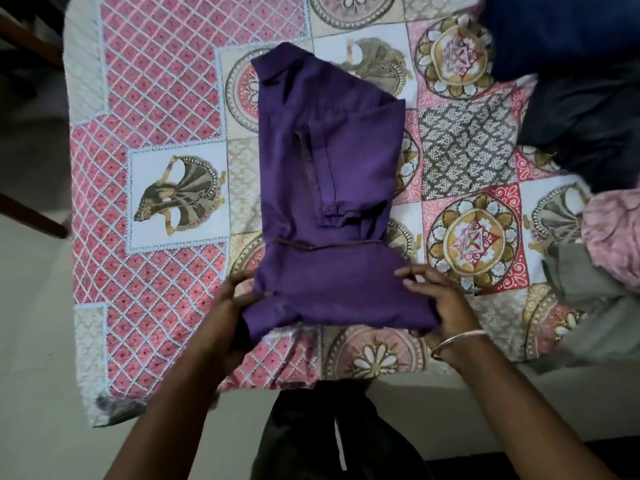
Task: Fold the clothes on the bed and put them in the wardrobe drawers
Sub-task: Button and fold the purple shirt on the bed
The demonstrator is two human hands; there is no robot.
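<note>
A purple collared shirt [329,161] lies lengthwise on the patterned bedspread [156,98], collar at the far end and sleeves folded inward. Its near end is doubled over into a thick fold. My left hand [228,306] grips the left corner of that fold, fingers tucked under the cloth. My right hand [436,299] holds the right corner, fingers curled over the edge, with a metal bangle on the wrist.
More clothes are heaped along the right side of the bed: a dark blue piece [561,29], a black one [588,126], a pink one [613,237] and a grey one [588,306]. Pale floor [34,341] lies left of the bed.
</note>
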